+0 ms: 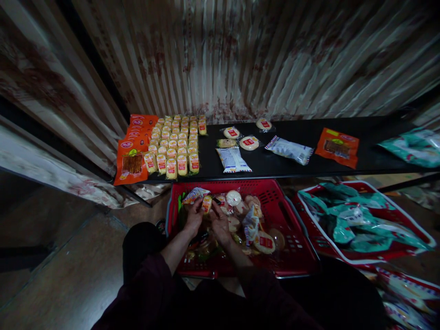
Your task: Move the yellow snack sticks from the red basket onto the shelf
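Over the near left part of a red plastic basket (290, 238), my left hand (195, 216) is closed on a small wrapped snack cake (206, 204) with a yellow wrapper. My right hand (220, 224) is beside it, fingers curled near the cake's right side; what they hold is too dark to make out. A small black object (216, 200) shows just beyond the right fingertips. Inside the basket, around both hands, lie round wrapped crackers (264, 242), a white-and-blue bag (252, 225) and another striped bag (195, 195).
A black shelf (299, 172) runs behind the basket. On it stand rows of snack cakes (177, 142), orange packets (132, 160), several round crackers (249, 142), white-blue bags (233, 159) and a teal bag (415, 146). Another basket (330, 247) with teal bags stands at right.
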{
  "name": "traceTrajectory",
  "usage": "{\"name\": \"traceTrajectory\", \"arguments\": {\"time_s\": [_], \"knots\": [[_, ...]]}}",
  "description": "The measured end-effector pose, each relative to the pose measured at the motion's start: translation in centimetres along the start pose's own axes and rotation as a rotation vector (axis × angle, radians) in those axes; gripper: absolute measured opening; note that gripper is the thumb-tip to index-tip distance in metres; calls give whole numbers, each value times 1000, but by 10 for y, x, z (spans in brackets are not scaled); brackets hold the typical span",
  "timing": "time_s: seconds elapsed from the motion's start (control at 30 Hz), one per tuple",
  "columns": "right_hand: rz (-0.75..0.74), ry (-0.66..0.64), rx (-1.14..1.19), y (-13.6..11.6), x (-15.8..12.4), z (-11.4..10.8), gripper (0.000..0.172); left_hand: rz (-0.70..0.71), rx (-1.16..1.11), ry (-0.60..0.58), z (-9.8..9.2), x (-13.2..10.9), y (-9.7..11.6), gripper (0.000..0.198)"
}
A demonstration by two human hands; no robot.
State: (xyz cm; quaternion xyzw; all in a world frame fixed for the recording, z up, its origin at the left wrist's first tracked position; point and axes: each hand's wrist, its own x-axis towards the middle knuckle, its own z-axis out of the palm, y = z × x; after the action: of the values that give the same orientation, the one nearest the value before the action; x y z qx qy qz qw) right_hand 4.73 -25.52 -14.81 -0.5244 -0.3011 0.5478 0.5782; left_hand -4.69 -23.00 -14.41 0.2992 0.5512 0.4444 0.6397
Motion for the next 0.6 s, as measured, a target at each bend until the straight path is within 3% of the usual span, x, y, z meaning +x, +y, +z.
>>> {"name": "traceTrajectory", "arguments": {"time_s": [0.2, 0.33, 0.6], "knots": [[-39, 65, -78, 4, 2, 2, 54, 75, 59, 36, -1, 1, 3, 33], [-52, 81, -165, 5, 3, 2, 57, 3, -18, 32, -1, 2, 2, 22], [-112, 71, -278, 7, 4, 3, 53, -115, -185, 45, 0, 0, 0, 27]]}}
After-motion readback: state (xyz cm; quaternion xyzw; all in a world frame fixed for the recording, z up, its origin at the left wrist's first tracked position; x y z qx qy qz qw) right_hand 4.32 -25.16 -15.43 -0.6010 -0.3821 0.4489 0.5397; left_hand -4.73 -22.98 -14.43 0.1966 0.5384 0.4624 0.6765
